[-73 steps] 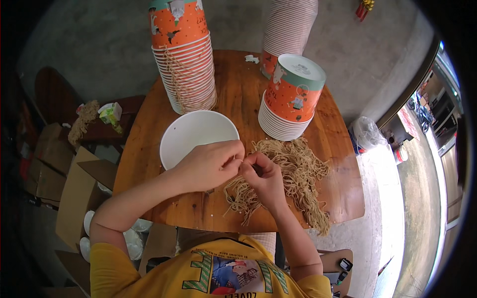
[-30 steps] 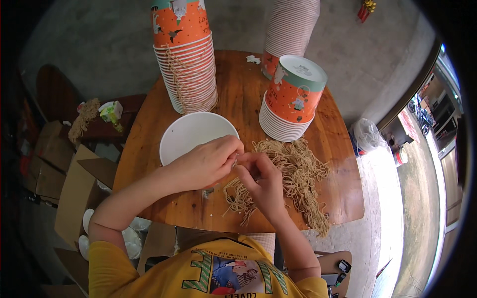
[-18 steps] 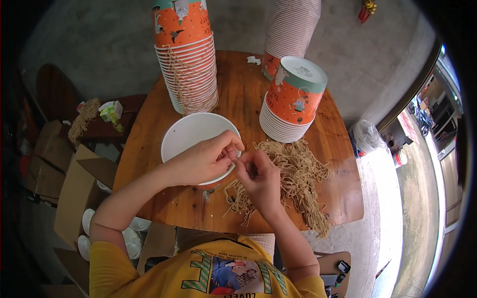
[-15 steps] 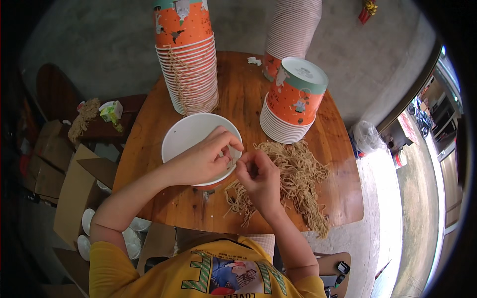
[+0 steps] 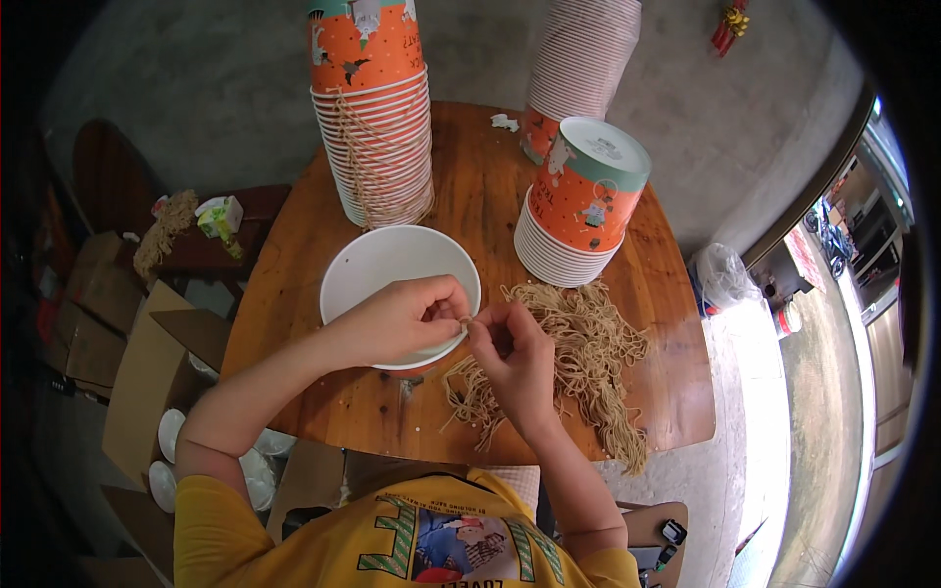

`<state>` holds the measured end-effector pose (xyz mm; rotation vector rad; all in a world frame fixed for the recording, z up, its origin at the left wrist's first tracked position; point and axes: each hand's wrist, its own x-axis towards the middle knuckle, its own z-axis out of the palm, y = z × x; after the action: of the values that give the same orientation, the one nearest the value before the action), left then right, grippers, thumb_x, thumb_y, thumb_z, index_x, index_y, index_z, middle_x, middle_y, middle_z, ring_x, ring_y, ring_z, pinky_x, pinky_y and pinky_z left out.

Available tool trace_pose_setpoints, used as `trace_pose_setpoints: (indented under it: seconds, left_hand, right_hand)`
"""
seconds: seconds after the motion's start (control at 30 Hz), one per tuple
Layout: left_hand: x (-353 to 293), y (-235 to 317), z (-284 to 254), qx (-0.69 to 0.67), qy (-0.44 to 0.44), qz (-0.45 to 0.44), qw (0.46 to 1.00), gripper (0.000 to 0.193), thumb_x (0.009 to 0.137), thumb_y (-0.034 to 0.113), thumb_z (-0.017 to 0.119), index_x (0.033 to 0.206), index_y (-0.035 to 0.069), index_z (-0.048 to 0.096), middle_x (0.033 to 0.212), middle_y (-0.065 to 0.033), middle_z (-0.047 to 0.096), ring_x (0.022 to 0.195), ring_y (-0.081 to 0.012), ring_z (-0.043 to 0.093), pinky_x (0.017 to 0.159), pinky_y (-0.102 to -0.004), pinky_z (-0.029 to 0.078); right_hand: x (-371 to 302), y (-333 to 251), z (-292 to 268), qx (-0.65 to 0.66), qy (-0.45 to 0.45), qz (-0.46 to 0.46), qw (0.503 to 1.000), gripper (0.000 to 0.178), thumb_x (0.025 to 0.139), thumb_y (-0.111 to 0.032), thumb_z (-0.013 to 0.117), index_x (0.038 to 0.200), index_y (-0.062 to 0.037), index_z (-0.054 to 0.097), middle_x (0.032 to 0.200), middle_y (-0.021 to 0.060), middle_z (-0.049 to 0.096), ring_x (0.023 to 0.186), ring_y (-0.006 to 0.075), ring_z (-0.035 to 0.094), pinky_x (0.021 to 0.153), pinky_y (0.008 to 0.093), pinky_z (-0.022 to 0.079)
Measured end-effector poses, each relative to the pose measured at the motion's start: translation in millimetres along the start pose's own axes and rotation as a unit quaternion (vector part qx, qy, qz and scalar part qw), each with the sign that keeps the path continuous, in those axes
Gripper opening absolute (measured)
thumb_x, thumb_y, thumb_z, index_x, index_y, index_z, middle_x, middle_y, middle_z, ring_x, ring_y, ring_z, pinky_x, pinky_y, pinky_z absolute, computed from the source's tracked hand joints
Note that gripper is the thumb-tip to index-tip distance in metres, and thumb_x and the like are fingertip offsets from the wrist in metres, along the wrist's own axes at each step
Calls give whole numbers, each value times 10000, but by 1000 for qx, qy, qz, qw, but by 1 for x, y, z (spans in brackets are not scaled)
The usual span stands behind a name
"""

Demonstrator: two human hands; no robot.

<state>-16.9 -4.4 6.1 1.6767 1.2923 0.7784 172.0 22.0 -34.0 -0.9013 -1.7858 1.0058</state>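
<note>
A paper bucket [image 5: 377, 260], white inside with an orange outer wall, stands upright near the table's front edge. My left hand [image 5: 407, 316] reaches over its opening, thumb and fingers pinched together at the right rim. My right hand [image 5: 512, 358] is just outside that rim, its fingertips also pinched and meeting the left ones. Between them shows a tiny bit of what looks like tan cord; most of it is hidden by the fingers. A loose heap of tan cords [image 5: 598, 353] lies right beside my right hand.
Behind the bucket rises a tall stack of orange buckets [image 5: 372, 147] with cords hanging down its side. A shorter upside-down stack [image 5: 578, 211] stands right, a wrapped stack [image 5: 578, 69] behind it. Left of the wooden table [image 5: 470, 206], an open carton [image 5: 147, 392] holds white containers.
My left fingers have lowered and closed toward the rim, coming together with my right fingertips. The right hand has barely moved. The bucket stays in place.
</note>
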Motion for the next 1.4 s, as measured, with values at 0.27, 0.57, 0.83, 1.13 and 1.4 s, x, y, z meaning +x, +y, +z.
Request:
trace_pose_setpoints:
  seconds: [0.27, 0.57, 0.83, 1.13, 1.4]
  left_hand:
    - [-6, 10, 11, 159, 109, 113, 975, 81, 865, 25, 612, 921, 27, 554, 867, -40, 556, 773, -124, 557, 701, -287, 459]
    - [-6, 3, 15, 17, 117, 56, 991, 92, 870, 23, 606, 903, 36, 521, 818, -19, 581, 741, -110, 553, 678, -277, 471]
    - [-4, 0, 14, -17, 110, 81, 990, 142, 879, 4, 592, 984, 55, 512, 824, 3, 578, 772, -90, 560, 733, -268, 480]
    - [-6, 4, 10, 28, 71, 103, 992, 349, 893, -13, 579, 1203, 65, 439, 857, -17, 592, 804, -107, 590, 767, -291, 484]
    - [-5, 6, 10, 12, 63, 106, 992, 471, 903, -24, 570, 1335, 64, 404, 862, -34, 607, 819, -128, 605, 776, -296, 487]
  right_hand:
    - [-2, 1, 2, -86, 29, -94, 991, 157, 834, -70, 716, 871, -39, 566, 771, 69, 579, 598, 184, 598, 550, 308, 499]
    - [-4, 5, 4, -134, 39, -175, 975, 171, 808, -49, 728, 870, -51, 569, 757, 67, 573, 602, 225, 616, 520, 334, 503]
    - [-3, 3, 2, -50, 11, -66, 997, 104, 865, -38, 669, 856, -23, 567, 772, -9, 562, 586, 65, 466, 547, 216, 399]
    - [1, 7, 2, 214, -33, 105, 971, 98, 928, -106, 629, 944, -26, 574, 831, -63, 539, 736, 8, 466, 671, 170, 390]
    - [1, 10, 2, 134, -4, 47, 990, 109, 925, -104, 646, 941, -8, 597, 767, -20, 568, 633, 31, 477, 572, 203, 415]
